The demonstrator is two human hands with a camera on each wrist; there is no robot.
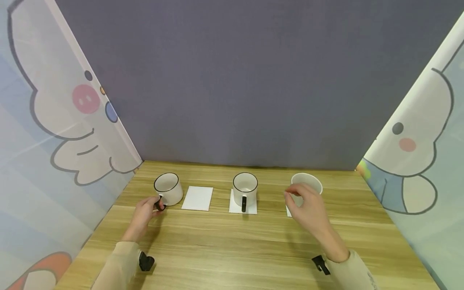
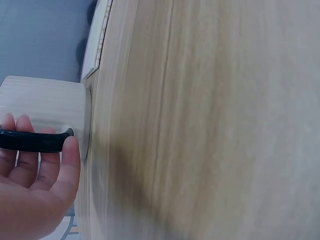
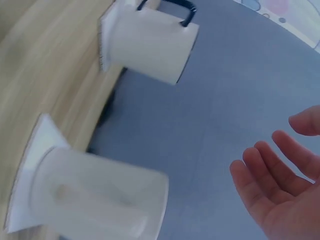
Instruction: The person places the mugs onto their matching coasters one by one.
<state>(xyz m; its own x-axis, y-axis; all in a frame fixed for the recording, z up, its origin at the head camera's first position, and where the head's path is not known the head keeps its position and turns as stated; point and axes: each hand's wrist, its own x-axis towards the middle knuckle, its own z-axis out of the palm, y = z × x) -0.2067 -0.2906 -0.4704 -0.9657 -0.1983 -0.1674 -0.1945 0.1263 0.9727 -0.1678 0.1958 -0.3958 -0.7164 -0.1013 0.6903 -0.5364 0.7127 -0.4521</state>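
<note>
A white mug (image 1: 168, 189) with a black rim stands on the wood at the left. My left hand (image 1: 143, 212) holds it by its black handle (image 2: 37, 141), with the fingers passing behind the handle in the left wrist view. My right hand (image 1: 308, 205) is at a plain white cup (image 1: 307, 179) on the right and partly hides it in the head view. Its fingers are loosely bent and hold nothing; the right wrist view shows them apart from the cup (image 3: 100, 192). Between the hands, another black-rimmed mug (image 1: 245, 189) stands on a white square coaster (image 1: 235, 208), handle towards me.
A bare white coaster (image 1: 197, 198) lies just right of the left mug. Under the right cup is another coaster (image 3: 22, 200). A grey panel (image 1: 232, 88) closes off the back of the wooden table (image 1: 217, 249), and cartoon-printed sheets (image 1: 43, 161) flank it.
</note>
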